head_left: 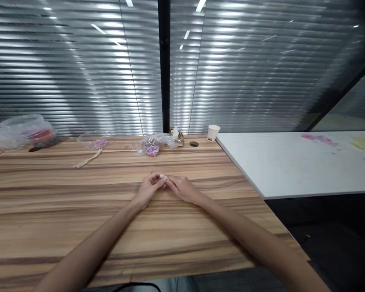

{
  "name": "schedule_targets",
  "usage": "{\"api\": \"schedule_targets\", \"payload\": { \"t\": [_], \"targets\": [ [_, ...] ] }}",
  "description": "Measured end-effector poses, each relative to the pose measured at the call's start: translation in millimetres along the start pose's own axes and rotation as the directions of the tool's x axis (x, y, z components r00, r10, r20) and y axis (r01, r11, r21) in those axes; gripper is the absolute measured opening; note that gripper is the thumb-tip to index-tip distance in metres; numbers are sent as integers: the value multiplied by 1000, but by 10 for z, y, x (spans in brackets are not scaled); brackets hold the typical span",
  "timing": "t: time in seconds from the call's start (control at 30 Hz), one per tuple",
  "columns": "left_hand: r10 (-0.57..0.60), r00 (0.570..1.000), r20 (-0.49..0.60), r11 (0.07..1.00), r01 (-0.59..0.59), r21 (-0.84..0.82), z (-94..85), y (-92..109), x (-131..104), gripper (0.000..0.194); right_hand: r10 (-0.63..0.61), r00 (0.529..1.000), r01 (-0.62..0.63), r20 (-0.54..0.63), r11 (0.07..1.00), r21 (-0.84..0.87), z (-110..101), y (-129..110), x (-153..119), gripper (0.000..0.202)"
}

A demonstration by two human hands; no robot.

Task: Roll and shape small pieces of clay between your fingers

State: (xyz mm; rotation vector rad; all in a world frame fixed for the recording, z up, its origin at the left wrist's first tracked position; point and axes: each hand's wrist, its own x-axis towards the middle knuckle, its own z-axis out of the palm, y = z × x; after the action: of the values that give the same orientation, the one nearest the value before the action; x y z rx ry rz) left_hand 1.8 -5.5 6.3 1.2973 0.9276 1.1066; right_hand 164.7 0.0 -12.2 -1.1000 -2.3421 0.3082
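Both of my hands rest on the wooden table [48,202], fingertips meeting at its middle. My left hand [149,188] and my right hand [182,188] together pinch a small pale object [163,176]; it is too small to tell what it is. Beyond the hands lies a small round container of pink and purple beads [152,150] beside crumpled clear plastic [162,140]. A pale cord [88,159] lies to the left, near a clear dish holding pink beads [95,142].
A white paper cup [213,132] stands at the back by a cable hole [194,144]. Clear plastic tubs [27,129] sit at the far left. A white table [292,162] with pink and yellow smears adjoins on the right. Window blinds close off the back.
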Motion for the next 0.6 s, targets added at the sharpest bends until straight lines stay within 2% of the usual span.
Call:
{"api": "schedule_targets", "payload": {
  "t": [0.37,0.5,0.6],
  "targets": [
    [60,986,-154,998,-62,-7,-21,-77,36,31,-13,999,14,-36,999,28,-31,-34,-2,34],
    [29,984,-176,997,-40,-59,-44,-100,50,32,-37,998,39,-54,999,36,-3,1,10,31],
    [-29,985,-168,992,8,-129,-47,-79,47,41,-51,996,56,-78,997,56,17,17,14,27]
  ]
}}
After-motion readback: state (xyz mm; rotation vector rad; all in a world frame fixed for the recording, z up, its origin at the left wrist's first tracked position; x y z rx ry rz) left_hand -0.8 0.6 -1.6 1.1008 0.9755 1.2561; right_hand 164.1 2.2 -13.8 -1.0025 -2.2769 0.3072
